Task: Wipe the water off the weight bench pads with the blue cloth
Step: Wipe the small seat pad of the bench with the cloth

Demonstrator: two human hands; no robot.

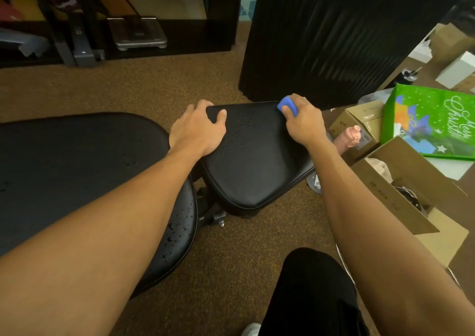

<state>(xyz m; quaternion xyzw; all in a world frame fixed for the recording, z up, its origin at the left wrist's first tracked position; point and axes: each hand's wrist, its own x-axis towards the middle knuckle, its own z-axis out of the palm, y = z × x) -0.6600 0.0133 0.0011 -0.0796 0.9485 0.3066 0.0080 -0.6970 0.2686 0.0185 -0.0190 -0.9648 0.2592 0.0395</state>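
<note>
Two black bench pads sit low over the carpet. The smaller seat pad [253, 160] lies in the middle, with water droplets across its upper left part. My left hand [196, 130] grips that pad's far left corner, thumb on top. My right hand [304, 123] presses a bunched blue cloth [288, 106] onto the pad's far right corner. The larger back pad [77, 155] fills the left, partly hidden under my left forearm, and droplets dot its near right edge.
Open cardboard boxes [401, 191] and a green gift bag [431, 122] crowd the floor to the right. A tall black ribbed object [334, 34] stands behind the seat pad. Dark shelving with a scale [140, 33] lines the back. My black-clad leg [311, 297] is at the bottom.
</note>
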